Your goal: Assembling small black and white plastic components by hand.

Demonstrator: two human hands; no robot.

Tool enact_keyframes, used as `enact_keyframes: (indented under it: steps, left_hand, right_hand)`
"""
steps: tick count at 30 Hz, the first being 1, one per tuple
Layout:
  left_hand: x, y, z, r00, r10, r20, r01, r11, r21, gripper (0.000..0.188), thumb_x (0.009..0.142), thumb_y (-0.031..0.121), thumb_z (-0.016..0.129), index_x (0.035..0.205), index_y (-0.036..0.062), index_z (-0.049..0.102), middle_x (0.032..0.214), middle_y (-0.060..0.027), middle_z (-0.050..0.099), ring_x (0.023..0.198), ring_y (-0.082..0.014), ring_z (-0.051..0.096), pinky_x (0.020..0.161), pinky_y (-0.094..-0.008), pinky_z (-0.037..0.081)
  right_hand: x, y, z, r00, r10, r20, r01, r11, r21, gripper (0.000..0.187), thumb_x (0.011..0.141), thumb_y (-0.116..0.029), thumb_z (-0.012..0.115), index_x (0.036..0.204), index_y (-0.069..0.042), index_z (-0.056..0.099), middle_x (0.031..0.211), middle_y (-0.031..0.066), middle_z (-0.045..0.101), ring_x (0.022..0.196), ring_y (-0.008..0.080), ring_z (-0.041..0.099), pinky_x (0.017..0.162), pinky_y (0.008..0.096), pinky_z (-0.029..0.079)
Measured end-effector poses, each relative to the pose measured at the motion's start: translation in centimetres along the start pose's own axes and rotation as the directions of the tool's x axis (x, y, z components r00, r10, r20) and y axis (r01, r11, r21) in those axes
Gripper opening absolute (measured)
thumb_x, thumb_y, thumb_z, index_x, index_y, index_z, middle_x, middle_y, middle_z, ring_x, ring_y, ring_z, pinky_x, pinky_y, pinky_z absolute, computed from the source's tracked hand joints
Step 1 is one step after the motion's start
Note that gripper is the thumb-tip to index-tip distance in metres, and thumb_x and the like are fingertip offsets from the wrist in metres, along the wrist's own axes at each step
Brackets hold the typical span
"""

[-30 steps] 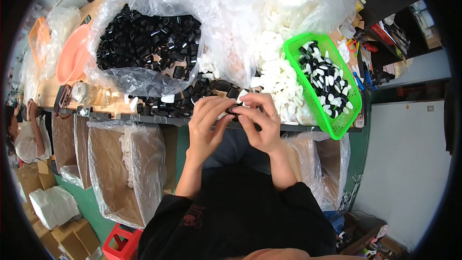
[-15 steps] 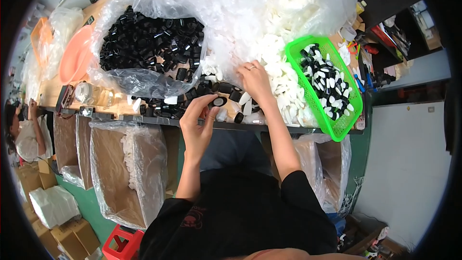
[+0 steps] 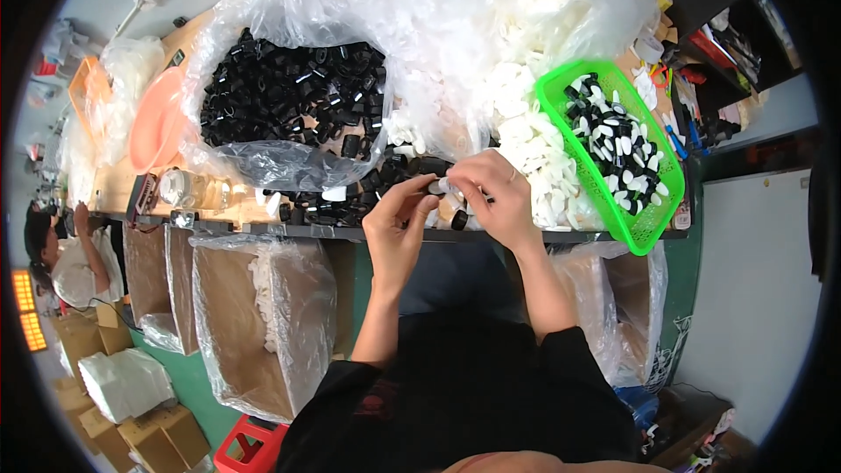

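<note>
My left hand (image 3: 391,235) is closed in a pinch on a small black cap (image 3: 433,187) above the table's near edge. Facing it, my right hand (image 3: 503,203) pinches a small white piece (image 3: 445,184) against the cap; my fingers partly hide both. Loose black caps (image 3: 317,210) lie along the edge left of my hands. Behind them, a clear plastic bag holds a heap of black caps (image 3: 289,92). Flat white oval pieces (image 3: 536,153) are piled beyond my right hand. At the right, a green basket (image 3: 642,241) contains mixed black and white pieces.
A pink basin (image 3: 156,127) and a clear jar (image 3: 178,187) stand at the table's left. Below the edge is a plastic-lined cardboard box (image 3: 235,320), with a red stool (image 3: 250,445) nearer. Another person (image 3: 81,267) sits at far left.
My right hand has come back from the white pile to my left hand, bringing a white piece to the black cap. The whole view has shifted slightly.
</note>
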State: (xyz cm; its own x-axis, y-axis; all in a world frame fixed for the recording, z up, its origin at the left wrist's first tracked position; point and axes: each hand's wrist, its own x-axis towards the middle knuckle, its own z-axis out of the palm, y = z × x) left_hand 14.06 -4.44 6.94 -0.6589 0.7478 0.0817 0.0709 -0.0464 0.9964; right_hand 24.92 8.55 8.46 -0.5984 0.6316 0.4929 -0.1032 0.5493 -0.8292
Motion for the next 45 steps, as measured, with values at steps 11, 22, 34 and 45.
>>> enact_keyframes:
  steps: [11,22,34,45]
  left_hand:
    - [-0.4,0.7,0.4,1.000,0.016,0.009,-0.015,0.986,-0.169,0.022,0.090,-0.002,0.069,0.113,-0.0037,0.068,0.111,-0.0099,0.068,0.095,-0.0132,0.066,0.084,-0.0254,0.055]
    - [-0.2,0.9,0.5,0.975,0.209,-0.080,-0.207,0.978,0.035,0.019,0.087,-0.008,0.068,0.105,-0.0028,0.071,0.105,-0.0110,0.069,0.094,-0.0153,0.067,0.078,-0.0248,0.056]
    - [2.5,-0.9,0.1,0.983,0.117,0.140,-0.144,0.968,0.206,0.017,0.082,-0.004,0.071,0.099,-0.0023,0.068,0.097,-0.0155,0.069,0.084,-0.0220,0.068,0.072,-0.0306,0.054]
    - [10.4,-9.3,-7.1,0.935,0.349,-0.068,-0.074,0.379,0.923,0.024,0.084,0.015,0.071,0.107,0.0077,0.068,0.099,-0.0104,0.065,0.095,-0.0338,0.060,0.083,-0.0440,0.045]
  right_hand:
    - [-0.9,-0.7,0.4,0.952,-0.284,0.113,0.306,0.899,-0.314,0.020,0.079,-0.003,0.071,0.099,-0.007,0.071,0.097,0.0052,0.064,0.084,0.0232,0.063,0.070,0.0320,0.053]
    - [-1.8,-1.6,0.6,0.965,0.241,0.099,-0.250,0.964,0.091,0.019,0.088,-0.007,0.071,0.106,0.000,0.069,0.103,0.0074,0.066,0.077,0.0144,0.062,0.072,0.0273,0.050]
    - [-4.2,0.3,-0.9,0.978,0.206,-0.025,-0.202,0.923,-0.328,0.017,0.089,-0.001,0.066,0.106,0.000,0.067,0.104,0.0127,0.066,0.089,0.0267,0.066,0.079,0.0348,0.052]
    - [-4.1,1.8,-10.6,0.869,-0.055,-0.493,-0.307,0.721,-0.622,0.028,0.092,-0.008,0.065,0.120,-0.004,0.065,0.133,0.0143,0.053,0.119,0.0286,0.054,0.092,0.0368,0.048]
